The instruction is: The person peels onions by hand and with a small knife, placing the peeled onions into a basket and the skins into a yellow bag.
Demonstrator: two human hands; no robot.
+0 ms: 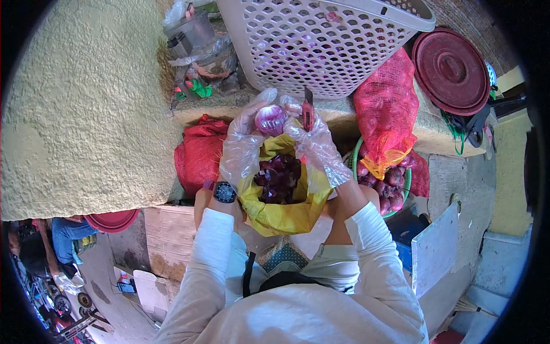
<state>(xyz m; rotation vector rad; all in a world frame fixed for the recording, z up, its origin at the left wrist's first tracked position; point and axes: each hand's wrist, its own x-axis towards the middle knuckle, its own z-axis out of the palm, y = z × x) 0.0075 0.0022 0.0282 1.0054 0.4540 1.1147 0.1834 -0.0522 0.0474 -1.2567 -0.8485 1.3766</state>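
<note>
Both hands wear clear plastic gloves, above a yellow bag point(275, 221) that stands open between the knees with dark purple onion skins point(279, 179) inside. My left hand point(246, 135) is closed round a peeled purple-and-white onion point(271, 120). My right hand point(315, 140) is closed on a small red-handled knife point(308, 114), its dark blade pointing up and away. The fingers of my right hand are close to the onion's right side; whether they touch it is hard to tell.
Beyond the hands, a white perforated basket point(321, 51) sits on a ledge. Right are a red mesh sack point(387, 103), a green-rimmed basket of onions point(395, 186) and a maroon lid point(451, 71). A red sack point(200, 152) lies left. A person's legs point(63, 241) show far left.
</note>
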